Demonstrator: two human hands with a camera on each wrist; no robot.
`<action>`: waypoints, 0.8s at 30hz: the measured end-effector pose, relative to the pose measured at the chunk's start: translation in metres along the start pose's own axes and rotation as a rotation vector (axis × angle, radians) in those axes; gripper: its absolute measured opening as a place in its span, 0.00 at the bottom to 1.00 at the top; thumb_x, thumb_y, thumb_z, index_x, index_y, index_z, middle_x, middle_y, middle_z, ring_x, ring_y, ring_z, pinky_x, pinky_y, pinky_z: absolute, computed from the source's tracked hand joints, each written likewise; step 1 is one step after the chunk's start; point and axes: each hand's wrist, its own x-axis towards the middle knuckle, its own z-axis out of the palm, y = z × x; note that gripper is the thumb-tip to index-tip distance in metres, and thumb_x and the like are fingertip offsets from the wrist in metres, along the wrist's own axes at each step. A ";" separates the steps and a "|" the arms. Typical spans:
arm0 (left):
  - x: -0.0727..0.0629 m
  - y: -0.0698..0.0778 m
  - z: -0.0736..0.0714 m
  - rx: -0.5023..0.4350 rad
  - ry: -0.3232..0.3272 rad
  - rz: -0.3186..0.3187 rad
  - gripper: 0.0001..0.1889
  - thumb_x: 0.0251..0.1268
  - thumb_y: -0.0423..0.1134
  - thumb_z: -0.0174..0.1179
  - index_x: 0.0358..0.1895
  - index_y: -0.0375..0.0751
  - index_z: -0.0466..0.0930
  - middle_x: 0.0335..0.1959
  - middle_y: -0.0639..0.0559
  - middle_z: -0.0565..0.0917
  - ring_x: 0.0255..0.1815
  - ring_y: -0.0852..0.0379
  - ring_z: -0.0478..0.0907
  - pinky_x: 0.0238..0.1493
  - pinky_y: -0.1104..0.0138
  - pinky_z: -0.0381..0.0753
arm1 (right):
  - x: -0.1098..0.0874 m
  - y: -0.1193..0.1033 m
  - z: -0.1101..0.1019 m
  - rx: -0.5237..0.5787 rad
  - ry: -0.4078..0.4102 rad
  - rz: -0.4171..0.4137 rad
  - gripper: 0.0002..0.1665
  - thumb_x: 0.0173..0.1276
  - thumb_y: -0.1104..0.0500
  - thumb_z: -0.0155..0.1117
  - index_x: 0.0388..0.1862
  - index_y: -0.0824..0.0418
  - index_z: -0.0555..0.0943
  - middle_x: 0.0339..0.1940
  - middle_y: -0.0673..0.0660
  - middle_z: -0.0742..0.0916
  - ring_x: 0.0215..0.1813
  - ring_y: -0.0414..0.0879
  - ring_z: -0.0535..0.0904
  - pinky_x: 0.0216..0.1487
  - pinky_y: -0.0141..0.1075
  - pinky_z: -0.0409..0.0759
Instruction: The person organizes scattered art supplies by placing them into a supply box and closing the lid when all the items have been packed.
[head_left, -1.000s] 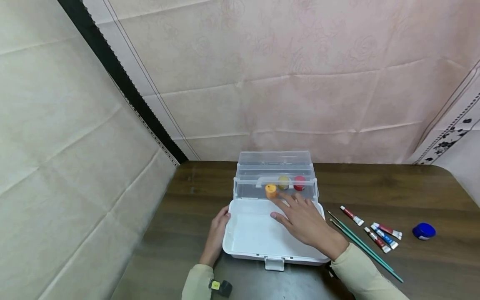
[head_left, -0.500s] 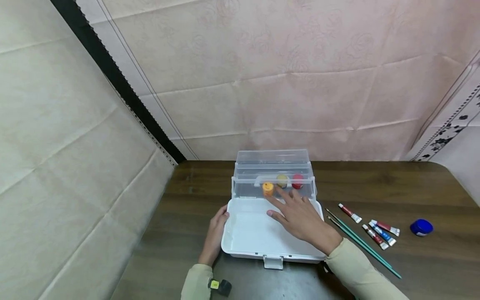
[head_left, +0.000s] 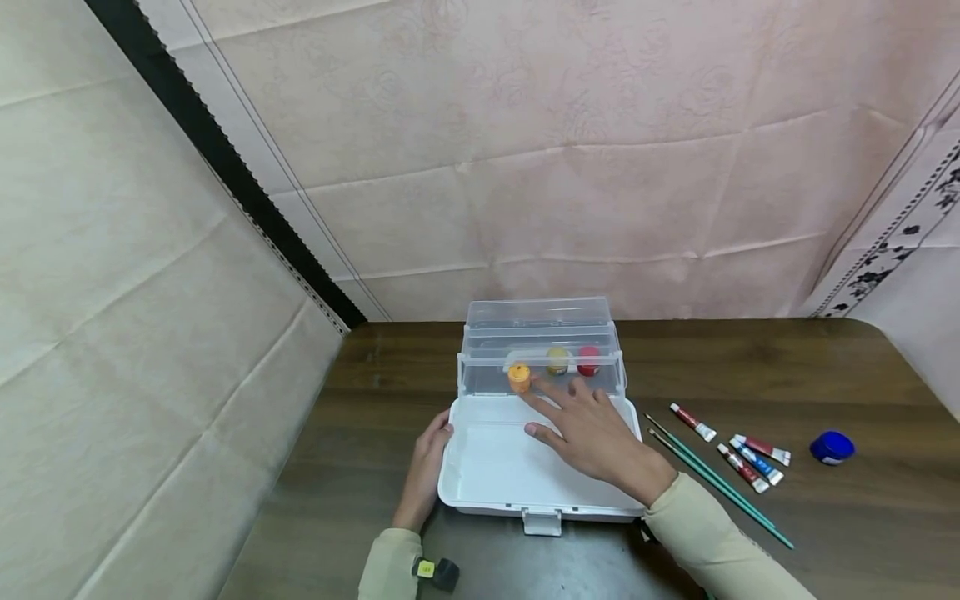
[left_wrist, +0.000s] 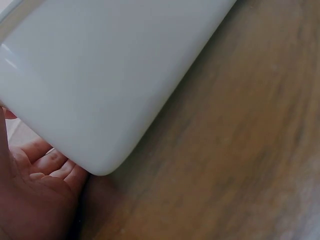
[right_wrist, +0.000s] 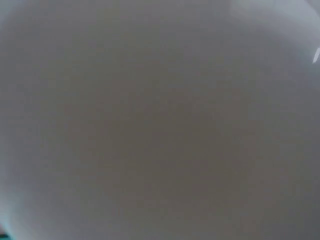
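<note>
**Orange pot (head_left: pixel 519 377) at white box (head_left: pixel 483 467)**

Left hand (head_left: pixel 424 477) touches the box's left side, finger grip unclear. The pot sits by the clear lid (head_left: pixel 540 314), beside the right hand's (head_left: pixel 595 437) spread fingers (head_left: pixel 543 407). Brushes (head_left: pixel 738 499) lie farther right.

No text legible in any of my three views. Noted: yellow tag (head_left: pixel 426 569) at my left sleeve (head_left: pixel 392 563), faint marks, unreadable. Tubes (head_left: pixel 756 461) to my right: pale patches, too small to read. Blue jar (head_left: pixel 832 447): pale patch low on its side (same verdict: I cannot read it).
</note>
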 end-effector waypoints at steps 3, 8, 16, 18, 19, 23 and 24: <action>0.000 -0.001 -0.001 -0.003 0.000 -0.001 0.26 0.87 0.44 0.43 0.79 0.36 0.67 0.77 0.38 0.72 0.78 0.42 0.67 0.78 0.43 0.63 | 0.000 0.002 -0.003 0.033 -0.012 -0.023 0.34 0.84 0.35 0.48 0.83 0.42 0.68 0.82 0.54 0.71 0.62 0.58 0.74 0.57 0.62 0.75; 0.001 -0.001 0.000 -0.003 0.004 0.000 0.26 0.87 0.44 0.42 0.78 0.37 0.68 0.75 0.39 0.74 0.77 0.42 0.69 0.76 0.43 0.65 | -0.002 0.008 -0.014 0.119 -0.096 -0.034 0.37 0.83 0.36 0.52 0.85 0.44 0.65 0.83 0.60 0.69 0.72 0.62 0.69 0.66 0.69 0.69; 0.005 0.004 -0.001 0.004 -0.005 0.024 0.25 0.87 0.44 0.43 0.78 0.38 0.69 0.75 0.40 0.75 0.76 0.44 0.70 0.77 0.43 0.64 | -0.006 0.016 -0.045 0.268 -0.257 -0.038 0.42 0.80 0.40 0.60 0.85 0.56 0.63 0.83 0.65 0.67 0.82 0.67 0.61 0.75 0.68 0.63; 0.004 0.005 -0.001 -0.003 -0.002 0.021 0.25 0.87 0.44 0.43 0.77 0.38 0.70 0.75 0.40 0.75 0.76 0.44 0.70 0.77 0.43 0.64 | -0.004 0.016 -0.047 0.305 -0.257 -0.045 0.42 0.81 0.41 0.60 0.84 0.60 0.64 0.82 0.65 0.69 0.81 0.67 0.63 0.75 0.66 0.65; 0.004 0.005 -0.001 -0.008 -0.001 0.015 0.25 0.87 0.44 0.43 0.77 0.38 0.70 0.75 0.41 0.75 0.76 0.44 0.69 0.77 0.43 0.64 | -0.002 0.016 -0.047 0.323 -0.256 -0.043 0.42 0.81 0.41 0.60 0.83 0.62 0.64 0.81 0.65 0.70 0.81 0.66 0.63 0.75 0.65 0.65; 0.001 0.003 -0.001 -0.018 -0.005 0.000 0.25 0.87 0.44 0.43 0.78 0.37 0.69 0.76 0.40 0.74 0.77 0.43 0.68 0.78 0.44 0.63 | 0.007 0.017 -0.042 0.360 -0.243 -0.016 0.42 0.82 0.44 0.60 0.82 0.68 0.63 0.80 0.69 0.69 0.81 0.68 0.62 0.76 0.65 0.64; 0.000 0.002 0.000 -0.019 -0.006 -0.004 0.25 0.87 0.43 0.43 0.78 0.37 0.69 0.76 0.39 0.73 0.77 0.43 0.68 0.78 0.44 0.62 | 0.009 0.017 -0.041 0.368 -0.242 -0.004 0.43 0.82 0.45 0.60 0.82 0.70 0.62 0.80 0.71 0.68 0.81 0.68 0.62 0.76 0.64 0.64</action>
